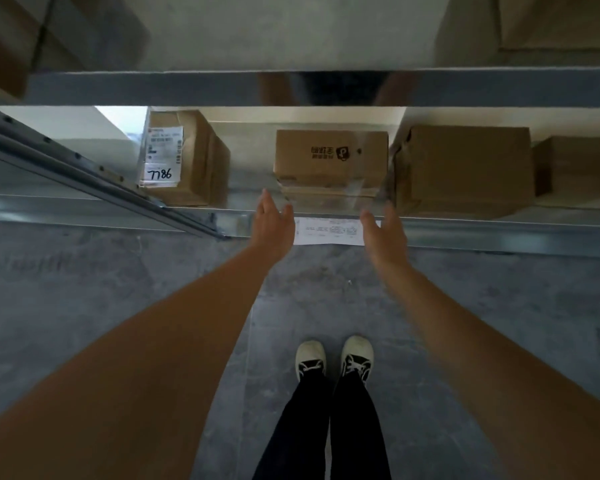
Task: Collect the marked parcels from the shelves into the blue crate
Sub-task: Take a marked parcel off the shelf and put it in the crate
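Both hands reach toward the low shelf (465, 233), fingers straight and spread, holding nothing. The left hand (272, 225) hovers at the shelf's front edge, just left of the middle box (329, 161); the right hand (383, 230) hovers just right of it and is blurred. Neither plainly touches the box. The box sits on the shelf between the two hands, its long axis running left to right, its printed logo upside down toward the camera. A white slip (328, 232) lies on the shelf lip between the hands. To the left stands a labelled box (184, 157), its label reading 7786 upside down; to the right a larger plain box (465, 169). The upper shelf (187, 86) hides the boxes' rear, and the blue crate is out of view.
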